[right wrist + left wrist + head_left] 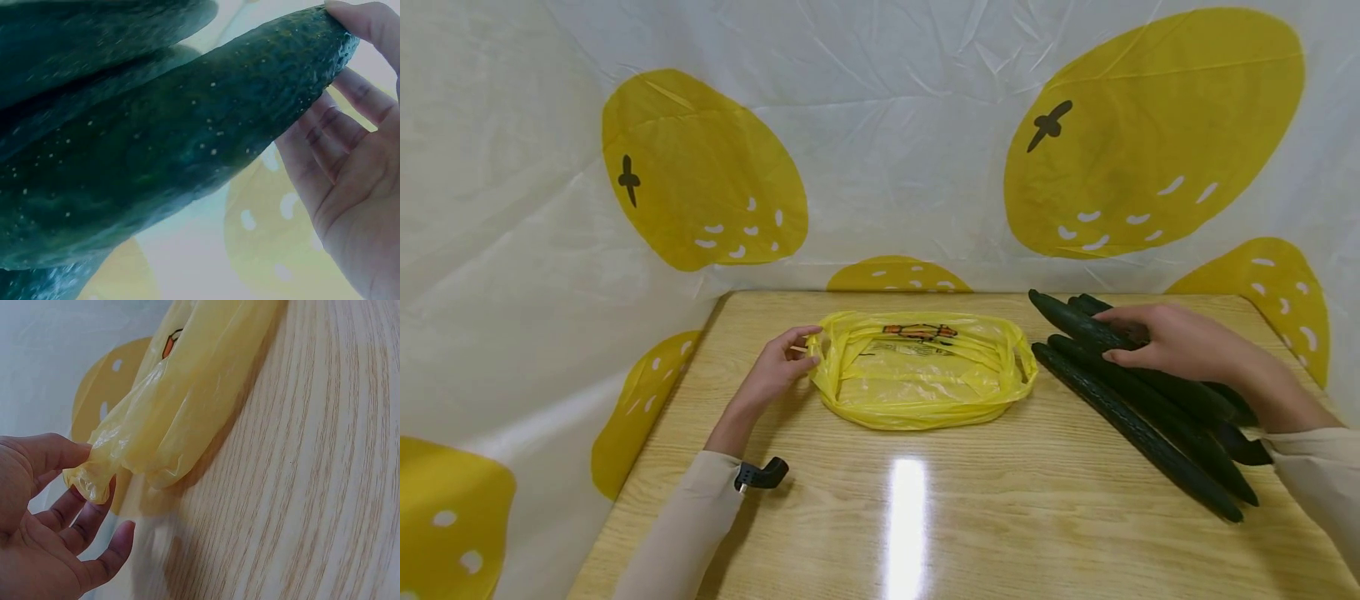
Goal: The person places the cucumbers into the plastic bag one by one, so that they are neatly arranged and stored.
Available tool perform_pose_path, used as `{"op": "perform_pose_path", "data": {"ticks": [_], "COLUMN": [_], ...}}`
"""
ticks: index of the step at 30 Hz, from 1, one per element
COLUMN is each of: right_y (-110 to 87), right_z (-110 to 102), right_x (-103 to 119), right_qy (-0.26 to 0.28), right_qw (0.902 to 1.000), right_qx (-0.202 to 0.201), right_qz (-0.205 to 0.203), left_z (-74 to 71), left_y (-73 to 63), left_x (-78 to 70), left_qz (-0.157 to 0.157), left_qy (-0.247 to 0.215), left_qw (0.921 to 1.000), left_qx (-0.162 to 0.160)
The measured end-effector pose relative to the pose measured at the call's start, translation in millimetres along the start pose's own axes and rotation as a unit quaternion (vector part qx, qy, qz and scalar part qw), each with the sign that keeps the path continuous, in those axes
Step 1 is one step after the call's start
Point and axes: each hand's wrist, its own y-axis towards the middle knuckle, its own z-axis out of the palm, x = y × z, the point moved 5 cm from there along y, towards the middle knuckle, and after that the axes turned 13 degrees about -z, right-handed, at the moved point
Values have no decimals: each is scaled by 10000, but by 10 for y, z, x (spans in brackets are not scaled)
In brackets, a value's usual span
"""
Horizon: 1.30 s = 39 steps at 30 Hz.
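A yellow plastic bag (917, 415) with an orange and black print lies with its mouth spread wide on the wooden table. My left hand (771, 371) pinches its left end between thumb and fingers; in the left wrist view the bunched plastic (94, 481) shows at the fingertips. Over at the right, several long dark green cucumbers (1138, 442) lie in a slanting pile. My right hand (1172, 337) reaches over the pile and grips one upper cucumber (1078, 323). Up close in the right wrist view, thumb and fingers wrap around the end of that bumpy cucumber (175, 137).
A white sheet (895, 183) printed with big yellow fruit hangs behind and to the left of the table (820, 500). The left wrist wears a black strap (762, 475). Bright light reflects off the tabletop in front of the bag.
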Motion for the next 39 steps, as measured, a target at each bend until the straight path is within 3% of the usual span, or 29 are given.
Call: {"op": "perform_pose_path", "data": {"ticks": [8, 19, 39], "right_y": [158, 368, 697], "right_z": [-29, -61, -60], "right_x": [195, 417, 771], "right_qy": [-46, 248, 712], "right_qw": [9992, 9954, 9869], "right_qx": [-341, -472, -253], "right_qz": [-193, -795, -1426], "left_z": [-25, -36, -32], "left_y": [251, 226, 209], "left_x": [286, 287, 263], "left_qz": [78, 118, 152], "left_qy": [-9, 55, 106], "left_qw": [10000, 9998, 9997], "left_qx": [-33, -133, -139]}}
